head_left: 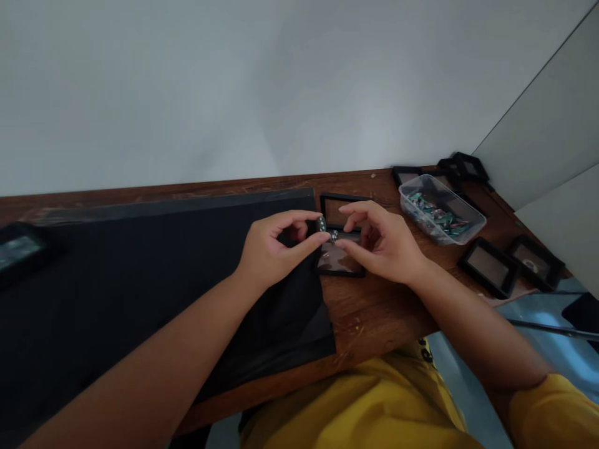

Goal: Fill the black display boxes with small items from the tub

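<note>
My left hand [276, 246] pinches a small shiny ring-like piece [322, 224] between thumb and forefinger. My right hand [381, 240] meets it from the right, its fingertips on a second small sparkling piece [334, 236]; whether the two pieces are joined I cannot tell. Both hands hover just above an open black frame box [337, 201] with a clear film, which lies on the brown wooden table [374, 312] at the right edge of a black mat [140, 280].
A clear plastic tub [440, 209] of small green and silver items stands to the right. More black frame boxes [489, 267] lie around it and at the far right corner. A dark object [19, 249] sits at the mat's left. A white wall rises behind the table.
</note>
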Tool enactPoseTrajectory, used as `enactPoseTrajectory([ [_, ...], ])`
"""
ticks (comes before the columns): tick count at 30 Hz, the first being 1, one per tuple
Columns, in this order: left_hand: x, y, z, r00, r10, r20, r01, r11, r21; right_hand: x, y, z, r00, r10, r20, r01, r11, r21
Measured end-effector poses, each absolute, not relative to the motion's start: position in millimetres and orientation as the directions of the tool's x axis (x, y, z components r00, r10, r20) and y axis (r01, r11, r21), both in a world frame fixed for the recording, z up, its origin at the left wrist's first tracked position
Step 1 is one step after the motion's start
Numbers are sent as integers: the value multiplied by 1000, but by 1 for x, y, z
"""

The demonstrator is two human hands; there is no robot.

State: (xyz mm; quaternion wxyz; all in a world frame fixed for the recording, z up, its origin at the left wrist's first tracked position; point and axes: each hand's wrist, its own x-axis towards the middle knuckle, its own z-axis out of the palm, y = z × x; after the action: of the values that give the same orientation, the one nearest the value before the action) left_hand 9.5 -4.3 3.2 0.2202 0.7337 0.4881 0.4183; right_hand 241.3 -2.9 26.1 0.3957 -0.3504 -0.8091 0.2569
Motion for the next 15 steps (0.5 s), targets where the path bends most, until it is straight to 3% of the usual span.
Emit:
enactPoseTrajectory([
  [7, 14, 2, -6, 403, 852, 333, 663, -523, 535, 241, -5, 31, -408, 799, 441, 394, 590, -705],
  [15, 22, 3, -17, 406, 882, 241, 662, -465, 588, 242, -5, 33, -491, 798, 350, 457, 578, -676],
])
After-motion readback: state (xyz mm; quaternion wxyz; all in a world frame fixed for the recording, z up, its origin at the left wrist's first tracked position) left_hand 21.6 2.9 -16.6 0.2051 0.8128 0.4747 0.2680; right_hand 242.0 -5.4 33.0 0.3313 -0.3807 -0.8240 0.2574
